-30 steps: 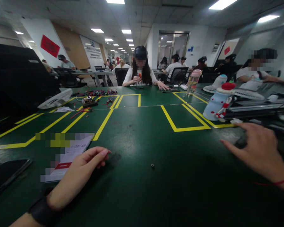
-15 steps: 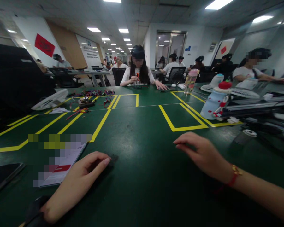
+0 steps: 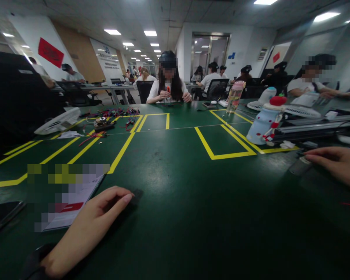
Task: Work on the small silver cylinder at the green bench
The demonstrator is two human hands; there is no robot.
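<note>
My left hand (image 3: 93,221) lies on the green table (image 3: 192,202) at the lower left. Its fingers are stretched out, with the tips resting by a small dark piece (image 3: 136,193), and it wears a dark wristband. My right hand (image 3: 336,165) comes in from the right edge with its fingers held close together. Their tips touch a small dark cylinder with a pale top (image 3: 298,167). Whether anything is pinched between those fingers is hidden.
A paper card (image 3: 72,200) and a dark phone (image 3: 1,216) lie left of my left hand. A white-blue bottle with a red cap (image 3: 262,124), a fan (image 3: 58,121), loose wires (image 3: 113,113) and yellow tape lines (image 3: 221,155) lie farther off. People sit across the table.
My right hand swung left to the middle of the table, then back right to the cylinder. The tiny dark piece that lay mid-table is no longer seen. My left hand stayed put.
</note>
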